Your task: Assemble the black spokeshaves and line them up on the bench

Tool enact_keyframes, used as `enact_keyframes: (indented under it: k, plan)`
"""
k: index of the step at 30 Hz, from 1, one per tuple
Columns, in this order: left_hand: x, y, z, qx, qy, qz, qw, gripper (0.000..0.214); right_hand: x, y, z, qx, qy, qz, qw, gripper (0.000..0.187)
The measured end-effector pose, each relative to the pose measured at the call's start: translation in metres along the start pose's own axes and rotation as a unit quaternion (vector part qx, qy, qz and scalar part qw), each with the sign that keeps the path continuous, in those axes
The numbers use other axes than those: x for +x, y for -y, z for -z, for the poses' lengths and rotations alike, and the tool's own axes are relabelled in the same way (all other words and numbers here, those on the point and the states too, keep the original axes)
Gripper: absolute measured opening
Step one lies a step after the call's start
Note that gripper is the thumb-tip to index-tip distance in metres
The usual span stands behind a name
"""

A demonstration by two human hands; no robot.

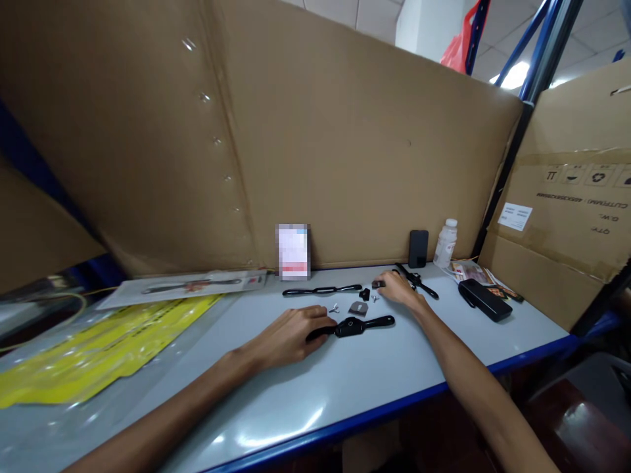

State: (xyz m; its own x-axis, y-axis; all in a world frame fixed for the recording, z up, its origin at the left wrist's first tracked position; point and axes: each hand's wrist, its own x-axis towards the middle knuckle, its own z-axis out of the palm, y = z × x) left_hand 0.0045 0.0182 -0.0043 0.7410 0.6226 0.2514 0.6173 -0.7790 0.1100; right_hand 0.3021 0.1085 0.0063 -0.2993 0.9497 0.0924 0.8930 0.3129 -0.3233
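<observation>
My left hand (300,332) is closed around the left handle of a black spokeshave (351,327), which lies on the table. Farther right, my right hand (397,288) pinches a small dark flat piece (378,284); its exact kind is too small to make out. Between my hands lie a grey blade (358,307), a small black cap piece (364,295) and small silver screws (334,308). Behind them rests a black spokeshave body (323,290) with an open slot. Another black spokeshave (417,281) is partly hidden behind my right hand.
Clear packaging with yellow card (108,348) covers the left side of the table. A lit screen (294,253), a dark phone (419,248) and a plastic bottle (446,243) stand along the cardboard wall (365,144). At right lies a black case (486,300).
</observation>
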Motion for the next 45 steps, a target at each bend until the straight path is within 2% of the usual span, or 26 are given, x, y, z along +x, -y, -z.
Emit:
enact_keyframes:
  k: [8,12,16,17,20,24,29,39,45]
  plan:
    - [0.000,0.002,-0.001,0.002,-0.005,-0.006,1.000,0.035,0.013,-0.012,0.001,0.015,0.008,-0.061,0.998,0.042]
    - [0.000,0.000,0.001,0.007,0.004,-0.004,1.000,0.038,0.013,-0.015,0.001,0.047,0.013,-0.081,0.996,0.027]
    - [-0.001,-0.003,0.003,0.023,0.014,0.001,1.000,0.039,0.009,-0.011,0.008,0.087,-0.024,-0.092,0.992,0.006]
    - [-0.001,-0.003,0.003,0.024,0.014,0.001,1.000,0.039,0.008,-0.009,0.011,0.102,-0.037,-0.088,0.990,0.002]
    - [-0.002,-0.003,0.002,0.025,0.009,-0.004,1.000,0.038,0.002,0.005,0.017,0.160,-0.048,-0.056,0.984,0.007]
    - [-0.002,-0.002,0.000,0.024,0.001,-0.016,1.000,0.038,-0.007,0.031,0.014,0.242,0.004,0.001,0.970,0.009]
    - [-0.002,-0.004,0.002,0.033,-0.001,-0.027,0.999,0.038,-0.017,0.054,0.000,0.306,0.073,0.034,0.949,0.008]
    - [-0.002,-0.006,0.004,0.043,-0.002,-0.032,0.999,0.036,-0.022,0.065,-0.010,0.353,0.111,0.042,0.928,0.012]
    - [-0.001,-0.005,0.003,0.051,0.005,-0.040,0.998,0.034,-0.021,0.063,-0.011,0.355,0.106,0.049,0.927,0.013]
